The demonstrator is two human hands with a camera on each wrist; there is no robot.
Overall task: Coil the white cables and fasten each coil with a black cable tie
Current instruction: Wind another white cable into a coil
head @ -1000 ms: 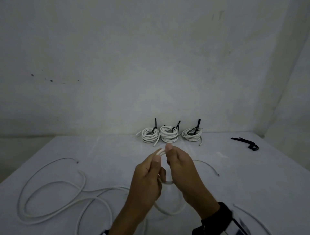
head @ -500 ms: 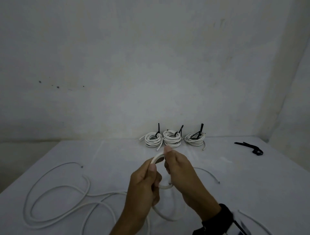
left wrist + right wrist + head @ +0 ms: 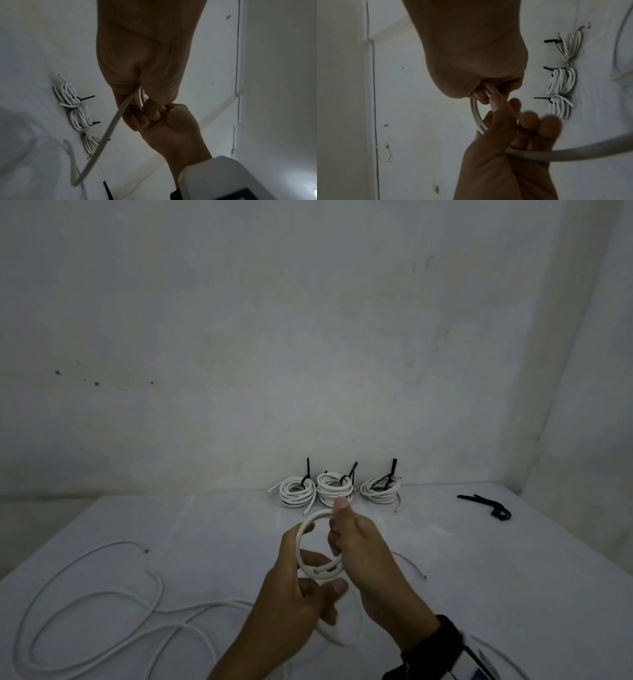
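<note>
Above the middle of the white table [image 3: 513, 577], both hands hold a small coil [image 3: 298, 542] of white cable. My right hand [image 3: 363, 553] pinches the coil's right side, thumb up at its top; its fingers curl round the turns [image 3: 475, 115]. Lower and to the left, my left hand [image 3: 294, 604] has its fingers behind the ring. The cable's free run [image 3: 109, 129] passes through its grip [image 3: 505, 155] and hangs down to the table. The rest of the cable [image 3: 85, 604] lies in loose loops at the left.
Three finished coils [image 3: 335, 489], each with a black tie, stand in a row by the back wall. Spare black cable ties [image 3: 493, 506] lie at the far right. A thin cable end [image 3: 411, 566] lies right of the hands, and another cable [image 3: 496, 652] lies at the bottom right.
My left hand has slid down and left from the top of the loop, and the ring now shows open between the hands. The right hand keeps its hold.
</note>
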